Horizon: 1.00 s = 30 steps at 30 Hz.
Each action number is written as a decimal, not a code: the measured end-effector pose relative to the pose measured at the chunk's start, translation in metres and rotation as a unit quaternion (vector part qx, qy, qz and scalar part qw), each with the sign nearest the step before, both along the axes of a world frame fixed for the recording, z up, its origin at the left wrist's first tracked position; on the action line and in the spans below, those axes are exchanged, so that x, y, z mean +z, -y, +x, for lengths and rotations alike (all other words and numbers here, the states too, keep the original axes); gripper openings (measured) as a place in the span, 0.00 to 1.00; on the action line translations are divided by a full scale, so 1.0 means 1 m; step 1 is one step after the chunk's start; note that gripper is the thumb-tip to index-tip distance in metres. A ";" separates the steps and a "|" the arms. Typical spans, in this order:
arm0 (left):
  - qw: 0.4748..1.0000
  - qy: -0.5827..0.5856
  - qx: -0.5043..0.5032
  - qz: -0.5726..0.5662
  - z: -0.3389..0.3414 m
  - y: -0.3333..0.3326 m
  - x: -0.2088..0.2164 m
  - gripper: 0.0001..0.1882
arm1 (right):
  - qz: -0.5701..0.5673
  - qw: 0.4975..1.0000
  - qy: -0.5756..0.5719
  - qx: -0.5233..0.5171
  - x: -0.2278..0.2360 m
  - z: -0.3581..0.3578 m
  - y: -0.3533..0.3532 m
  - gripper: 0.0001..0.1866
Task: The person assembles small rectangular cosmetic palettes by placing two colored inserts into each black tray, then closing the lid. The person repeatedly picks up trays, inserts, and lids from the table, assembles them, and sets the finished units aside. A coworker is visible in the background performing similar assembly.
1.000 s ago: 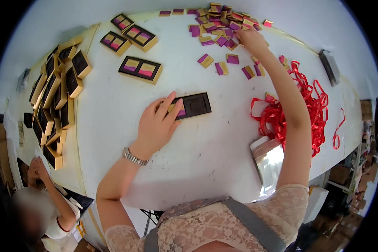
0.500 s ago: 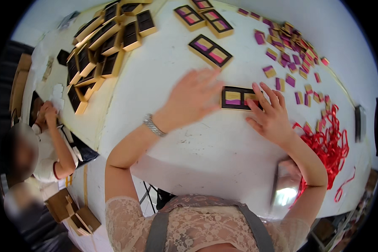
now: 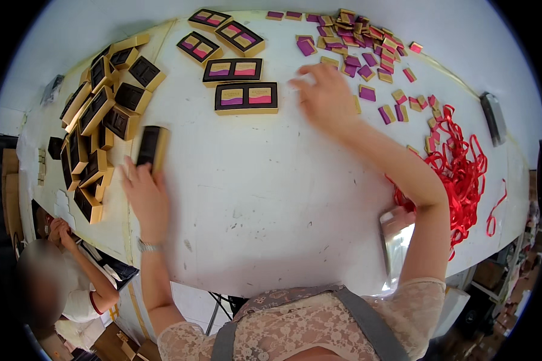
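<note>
My left hand [image 3: 143, 198] has its fingers and thumb at the near end of a gold box with a black insert [image 3: 152, 144], slightly blurred, beside the pile on the left. My right hand [image 3: 326, 99] is over the far right of the table, fingers loosely bent and apart, nothing visible in them. Close to it lie small flat wrapped pieces [image 3: 367, 92] in gold with purple or pink. Left of its fingertips stands a filled gold box [image 3: 246, 109], its two black-framed compartments holding one purple-and-gold and one pink-and-gold piece. Another filled box [image 3: 233, 70] sits right behind.
A stack of gold boxes with black inserts [image 3: 96, 112] covers the left side. Several filled boxes [image 3: 241, 37] stand far back. More wrapped pieces [image 3: 349, 30] are heaped at far right. Tangled red ribbon [image 3: 461, 174] lies beside a shiny clear package [image 3: 397, 240]. A co-worker [image 3: 81, 283] sits at left.
The filled box that was under my right hand now stands with the other filled boxes. My left hand has moved left to a box by the pile; my right hand has gone up towards the wrapped pieces.
</note>
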<state>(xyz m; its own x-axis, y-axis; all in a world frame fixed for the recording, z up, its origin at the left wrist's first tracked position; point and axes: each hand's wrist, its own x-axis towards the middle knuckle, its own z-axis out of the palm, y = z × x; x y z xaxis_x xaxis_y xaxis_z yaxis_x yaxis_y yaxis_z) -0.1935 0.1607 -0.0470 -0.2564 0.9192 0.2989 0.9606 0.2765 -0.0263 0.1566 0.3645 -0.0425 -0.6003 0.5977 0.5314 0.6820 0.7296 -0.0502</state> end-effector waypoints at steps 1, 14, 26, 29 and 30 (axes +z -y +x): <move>0.989 0.139 -0.037 -0.023 0.025 0.008 0.006 0.13 | -0.023 0.998 0.045 -0.022 -0.004 0.029 -0.010 0.15; 0.820 0.287 -0.491 -0.067 0.154 -0.044 0.010 0.16 | -0.192 0.980 -0.043 -0.033 0.001 0.074 0.024 0.12; 0.841 0.350 -0.411 -0.028 0.153 -0.045 -0.004 0.35 | -0.123 0.988 -0.090 0.025 -0.008 0.065 0.042 0.06; 0.843 0.353 -0.406 -0.023 0.153 -0.045 -0.006 0.39 | -0.184 0.979 -0.072 -0.041 -0.008 0.059 0.034 0.07; 0.843 0.366 -0.393 -0.024 0.154 -0.045 -0.006 0.41 | -0.230 0.970 -0.066 -0.051 -0.006 0.056 0.030 0.08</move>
<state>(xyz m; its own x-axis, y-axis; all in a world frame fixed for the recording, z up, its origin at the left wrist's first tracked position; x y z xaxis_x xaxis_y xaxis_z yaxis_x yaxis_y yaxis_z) -0.0394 0.2052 -0.0525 0.3392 0.8974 0.2822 0.6102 -0.4382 0.6600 0.2127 0.3344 -0.0488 -0.4704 0.8423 0.2631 0.7151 0.5386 -0.4456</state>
